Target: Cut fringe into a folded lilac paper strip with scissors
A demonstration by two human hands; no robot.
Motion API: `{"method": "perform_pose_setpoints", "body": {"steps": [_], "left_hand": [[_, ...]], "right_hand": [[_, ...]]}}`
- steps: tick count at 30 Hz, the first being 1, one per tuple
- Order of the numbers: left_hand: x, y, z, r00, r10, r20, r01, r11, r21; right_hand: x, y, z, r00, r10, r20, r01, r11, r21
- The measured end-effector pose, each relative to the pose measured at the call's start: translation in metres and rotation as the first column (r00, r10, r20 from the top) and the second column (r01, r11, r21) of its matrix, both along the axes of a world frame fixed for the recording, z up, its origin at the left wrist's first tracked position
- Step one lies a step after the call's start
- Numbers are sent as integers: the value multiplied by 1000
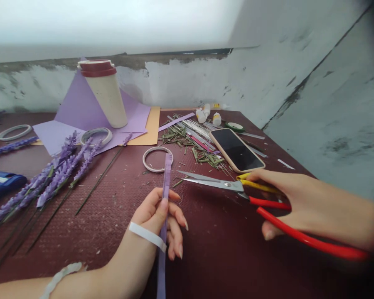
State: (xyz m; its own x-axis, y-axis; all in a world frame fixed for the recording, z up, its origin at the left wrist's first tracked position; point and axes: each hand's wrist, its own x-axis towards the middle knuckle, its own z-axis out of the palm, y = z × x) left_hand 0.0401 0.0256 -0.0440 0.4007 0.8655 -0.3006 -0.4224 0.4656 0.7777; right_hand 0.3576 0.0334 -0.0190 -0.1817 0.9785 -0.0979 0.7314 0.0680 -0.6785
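My left hand pinches a long purple paper strip between thumb and fingers. The strip stands upright, with small cuts at its top end, and its tail hangs below the hand. A white strip lies across the wrist. My right hand grips a pair of scissors with red and yellow handles. Their blades are slightly apart and point left at the purple strip, with a gap between. Behind the purple strip, a roll of white tape lies on the table.
Purple paper flowers on stems lie at left, near a blue object. Behind stand a cup and purple sheets. A phone, green stem pieces and small glue bottles are at back right, before the wall.
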Motion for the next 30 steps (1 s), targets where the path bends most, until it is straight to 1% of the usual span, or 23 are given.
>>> {"method": "perform_pose_setpoints", "body": {"steps": [2,4,6,9,12,14,15,17,19,20,21,23,25,30], "left_hand": [[-1,-1,-2,999,-16,27,16,1000,8],[-2,-1,-6,998,-44,52,43,999,11],[-3,0,-12,991,-92,98,90,996,27],[-5,3,-22,972,-165,170,158,986,58],[-7,4,-28,957,-208,203,197,978,72],[-8,4,-30,951,-228,209,217,973,75],[-8,4,-30,950,-236,206,225,971,74],[-7,3,-29,945,-258,201,246,966,81],[-5,3,-27,941,-283,183,271,959,88],[-4,4,-25,938,-301,171,289,953,92],[-2,4,-23,933,-324,156,313,945,92],[0,4,-20,927,-357,113,350,934,76],[1,3,-18,922,-379,72,376,925,59],[3,3,-16,919,-395,1,395,918,40]], "right_hand": [[-2,4,-7,994,-9,110,16,998,-65],[-7,6,-13,989,12,148,-2,998,-66],[-12,7,-15,988,64,140,-63,998,-6],[-16,7,-9,982,114,149,-132,985,113],[-22,5,-1,989,72,126,-105,955,278],[-34,1,1,999,29,35,-39,939,342],[-43,-1,1,1000,12,-28,-2,949,316],[-64,-6,-1,984,-18,-176,56,976,210],[-87,-10,-4,943,-41,-330,71,994,81],[-97,-11,-5,900,-47,-434,53,999,1],[-105,-11,-7,839,-38,-543,10,999,-53],[-116,-10,-9,740,-61,-670,-49,988,-144],[-120,-9,-9,689,-97,-718,-74,976,-203],[-120,-9,-8,640,-182,-746,-38,963,-268]]}}
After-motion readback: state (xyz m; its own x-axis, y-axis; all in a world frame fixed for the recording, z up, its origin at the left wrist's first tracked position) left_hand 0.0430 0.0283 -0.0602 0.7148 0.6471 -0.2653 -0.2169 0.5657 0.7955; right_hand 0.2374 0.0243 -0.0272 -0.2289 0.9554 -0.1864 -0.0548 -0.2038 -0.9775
